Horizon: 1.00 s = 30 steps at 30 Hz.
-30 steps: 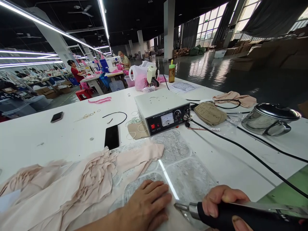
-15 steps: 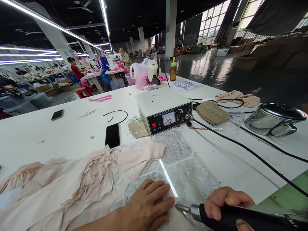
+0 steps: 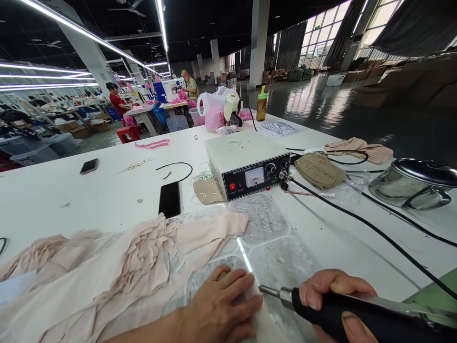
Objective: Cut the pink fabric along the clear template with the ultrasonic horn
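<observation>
My left hand (image 3: 225, 302) lies flat with fingers extended, pressing a thin pale fabric piece onto a clear patterned mat (image 3: 282, 259). My right hand (image 3: 337, 286) is wrapped round the black handle of an ultrasonic cutter (image 3: 371, 314). The metal tip of this tool points left and meets the fabric's edge close by my left fingertips; whether it has cut in there is too small to tell. Left of my hands, several layers of pale pink fabric (image 3: 148, 257) lie heaped and ruffled across the mat.
A control box (image 3: 255, 178) with a meter stands beyond the mat, its black cable (image 3: 357, 219) trailing right. Around it are a phone (image 3: 169, 199), paper patterns (image 3: 319, 170), a metal pot (image 3: 416, 183), a bottle (image 3: 262, 105) and a plastic bag (image 3: 214, 112). Co-workers sit at machines behind.
The cutter's tip has moved a little forward along the fabric edge, with my right hand following. My left hand stays nearly in place. The whole view has shifted slightly.
</observation>
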Motion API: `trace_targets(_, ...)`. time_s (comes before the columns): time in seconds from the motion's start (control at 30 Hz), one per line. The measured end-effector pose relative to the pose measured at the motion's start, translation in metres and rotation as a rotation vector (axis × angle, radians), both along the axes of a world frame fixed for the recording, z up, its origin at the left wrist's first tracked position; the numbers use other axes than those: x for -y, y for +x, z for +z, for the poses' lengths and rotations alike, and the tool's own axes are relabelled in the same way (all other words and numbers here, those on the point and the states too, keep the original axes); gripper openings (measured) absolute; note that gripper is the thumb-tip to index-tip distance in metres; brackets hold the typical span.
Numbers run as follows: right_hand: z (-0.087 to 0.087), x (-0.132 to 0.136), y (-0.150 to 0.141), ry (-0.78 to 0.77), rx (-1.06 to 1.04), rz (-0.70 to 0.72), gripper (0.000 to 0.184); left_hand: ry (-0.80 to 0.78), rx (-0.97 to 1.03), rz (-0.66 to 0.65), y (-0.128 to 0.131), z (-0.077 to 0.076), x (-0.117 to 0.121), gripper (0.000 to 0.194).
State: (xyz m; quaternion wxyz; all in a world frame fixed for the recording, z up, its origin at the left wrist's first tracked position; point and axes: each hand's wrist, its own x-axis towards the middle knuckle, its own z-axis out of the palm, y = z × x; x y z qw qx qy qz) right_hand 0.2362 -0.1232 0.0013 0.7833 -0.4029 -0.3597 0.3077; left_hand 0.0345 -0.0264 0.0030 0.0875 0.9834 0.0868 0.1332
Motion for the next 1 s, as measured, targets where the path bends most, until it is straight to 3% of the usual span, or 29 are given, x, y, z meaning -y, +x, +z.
trace_targets(0.27,0.000,-0.008,-0.011,0.014,-0.036,-0.105,0.011,0.014,0.007,0.000,-0.001,-0.002,0.001,0.037)
trace_targets(0.8,0.008,-0.013,-0.009,0.035,0.074,-0.076,0.010,-0.001,-0.026,0.007,0.000,-0.001,0.002,0.039)
trace_targets(1.0,0.007,-0.003,0.000,0.006,0.011,-0.042,0.006,-0.006,-0.032,0.011,0.001,0.001,0.001,0.041)
